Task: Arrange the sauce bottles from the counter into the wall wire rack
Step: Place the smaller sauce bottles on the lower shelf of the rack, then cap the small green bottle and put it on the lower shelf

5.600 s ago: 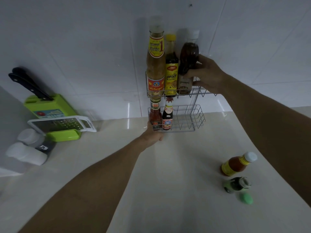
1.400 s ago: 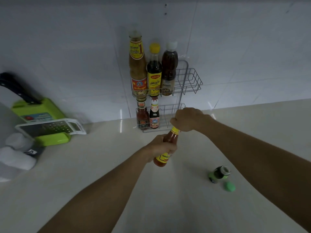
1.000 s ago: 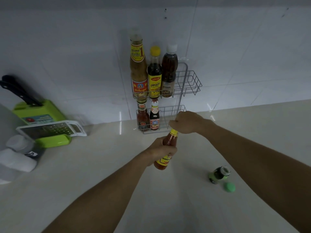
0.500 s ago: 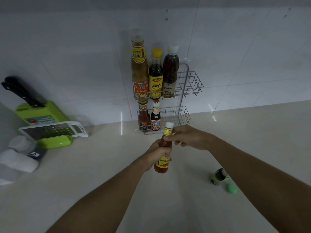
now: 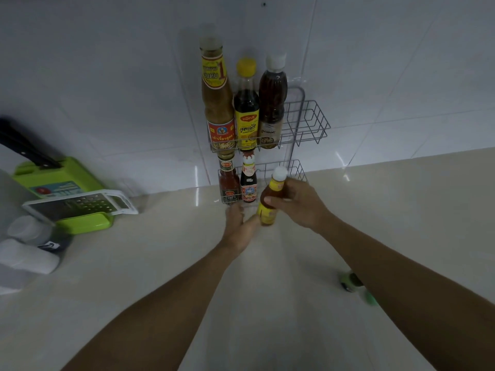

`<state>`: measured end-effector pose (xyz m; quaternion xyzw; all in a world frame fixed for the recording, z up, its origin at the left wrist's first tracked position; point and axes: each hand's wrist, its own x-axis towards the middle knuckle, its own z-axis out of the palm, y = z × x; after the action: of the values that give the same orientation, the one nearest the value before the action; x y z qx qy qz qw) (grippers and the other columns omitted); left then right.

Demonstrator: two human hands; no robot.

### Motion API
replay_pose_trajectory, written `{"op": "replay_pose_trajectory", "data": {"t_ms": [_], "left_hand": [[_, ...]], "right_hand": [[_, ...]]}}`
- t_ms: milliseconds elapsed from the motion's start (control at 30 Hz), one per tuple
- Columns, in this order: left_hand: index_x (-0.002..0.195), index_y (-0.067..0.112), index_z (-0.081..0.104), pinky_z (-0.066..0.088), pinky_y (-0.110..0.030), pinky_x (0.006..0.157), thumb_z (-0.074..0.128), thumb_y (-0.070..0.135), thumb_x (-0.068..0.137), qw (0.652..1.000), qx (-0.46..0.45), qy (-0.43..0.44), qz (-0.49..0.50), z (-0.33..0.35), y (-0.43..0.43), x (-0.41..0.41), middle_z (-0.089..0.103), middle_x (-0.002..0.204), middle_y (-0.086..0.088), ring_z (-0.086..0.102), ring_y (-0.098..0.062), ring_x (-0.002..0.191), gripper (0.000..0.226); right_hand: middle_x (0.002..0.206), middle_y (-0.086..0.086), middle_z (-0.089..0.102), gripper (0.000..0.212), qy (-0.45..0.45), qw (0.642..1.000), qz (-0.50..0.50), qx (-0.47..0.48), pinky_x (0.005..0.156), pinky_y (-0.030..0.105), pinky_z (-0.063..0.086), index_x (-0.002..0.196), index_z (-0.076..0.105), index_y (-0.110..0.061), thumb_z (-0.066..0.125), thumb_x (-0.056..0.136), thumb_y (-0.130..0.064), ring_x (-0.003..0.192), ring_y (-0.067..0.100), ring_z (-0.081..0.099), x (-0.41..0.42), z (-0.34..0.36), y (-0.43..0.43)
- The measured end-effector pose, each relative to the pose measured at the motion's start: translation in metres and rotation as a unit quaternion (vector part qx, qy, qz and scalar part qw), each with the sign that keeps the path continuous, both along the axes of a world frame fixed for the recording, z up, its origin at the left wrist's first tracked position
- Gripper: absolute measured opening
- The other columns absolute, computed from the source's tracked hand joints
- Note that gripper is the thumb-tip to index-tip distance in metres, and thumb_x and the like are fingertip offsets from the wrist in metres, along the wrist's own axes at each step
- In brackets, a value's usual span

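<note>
My right hand (image 5: 296, 203) grips an orange sauce bottle (image 5: 271, 202) with a white cap and yellow label, upright just in front of the lower shelf of the wall wire rack (image 5: 308, 121). My left hand (image 5: 239, 226) sits below and left of it, fingers spread, a fingertip touching the bottle's base near the shelf's front edge. The upper shelf holds three tall bottles (image 5: 246, 105) on its left side. Two small bottles (image 5: 238, 180) stand at the left of the lower shelf. A small green bottle (image 5: 351, 281) lies on the counter, partly hidden by my right forearm.
A green knife block (image 5: 57, 180) with black handles and a white grater (image 5: 80, 206) stand at the left by the wall. White containers (image 5: 25, 250) lie at the far left. A loose green cap (image 5: 371, 299) rests beside the small green bottle. The rack's right halves hold nothing.
The orange bottle passed from my left hand to my right and moved up toward the lower shelf. My left hand let go and opened beneath it.
</note>
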<state>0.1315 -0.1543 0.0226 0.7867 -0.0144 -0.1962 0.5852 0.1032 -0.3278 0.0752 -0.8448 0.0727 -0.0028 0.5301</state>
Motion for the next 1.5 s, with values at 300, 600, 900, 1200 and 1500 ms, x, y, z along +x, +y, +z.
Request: {"op": "replay_pose_trajectory", "data": {"t_ms": [300, 600, 900, 1200, 1500], "left_hand": [[0.149, 0.013, 0.035, 0.038, -0.045, 0.113, 0.071, 0.022, 0.077, 0.997, 0.035, -0.008, 0.074, -0.005, 0.011, 0.048, 0.043, 0.148, -0.012, 0.042, -0.029, 0.137, 0.081], [0.148, 0.026, 0.034, 0.038, -0.032, 0.105, 0.059, -0.003, 0.087, 0.998, -0.010, -0.047, 0.030, -0.011, 0.014, 0.044, 0.051, 0.136, 0.006, 0.045, -0.011, 0.123, 0.072], [0.134, 0.044, 0.036, 0.048, -0.045, 0.101, 0.060, -0.005, 0.077, 0.996, -0.025, -0.080, 0.021, -0.015, 0.016, 0.044, 0.053, 0.132, 0.007, 0.054, -0.019, 0.121, 0.079], [0.147, 0.029, 0.031, 0.047, -0.045, 0.103, 0.060, -0.008, 0.082, 0.998, -0.025, -0.051, -0.002, -0.020, 0.020, 0.049, 0.052, 0.135, 0.003, 0.050, -0.020, 0.124, 0.081], [0.117, 0.014, 0.039, 0.048, -0.033, 0.077, 0.068, 0.011, 0.084, 0.983, 0.025, -0.070, 0.167, -0.023, 0.012, 0.033, 0.044, 0.110, -0.006, 0.049, -0.022, 0.094, 0.045]], "right_hand": [[0.105, 0.001, 0.065, 0.039, -0.176, 0.980, -0.063, -0.067, 0.085, 0.051, 0.057, 0.117, 0.060, -0.030, 0.074, 0.082, -0.034, 0.099, 0.027, 0.065, 0.031, -0.005, -0.003], [0.098, 0.006, 0.068, 0.029, -0.074, 0.985, -0.058, -0.146, 0.075, 0.031, 0.050, 0.109, 0.062, -0.012, 0.071, 0.089, -0.030, 0.089, 0.022, 0.062, 0.074, -0.023, -0.006], [0.116, 0.010, 0.069, 0.035, 0.022, 0.987, -0.005, -0.161, 0.084, 0.029, 0.044, 0.123, 0.060, -0.011, 0.063, 0.095, -0.032, 0.108, 0.027, 0.063, 0.092, -0.033, -0.013], [0.127, 0.005, 0.065, 0.049, 0.107, 0.988, 0.008, -0.112, 0.100, 0.046, 0.050, 0.133, 0.053, -0.019, 0.065, 0.091, -0.042, 0.117, 0.026, 0.060, 0.094, -0.033, -0.017], [0.144, 0.004, 0.053, 0.060, 0.139, 0.983, -0.015, -0.122, 0.082, 0.030, 0.049, 0.145, 0.046, -0.020, 0.066, 0.093, -0.041, 0.124, 0.023, 0.056, 0.070, -0.003, -0.040]]}}
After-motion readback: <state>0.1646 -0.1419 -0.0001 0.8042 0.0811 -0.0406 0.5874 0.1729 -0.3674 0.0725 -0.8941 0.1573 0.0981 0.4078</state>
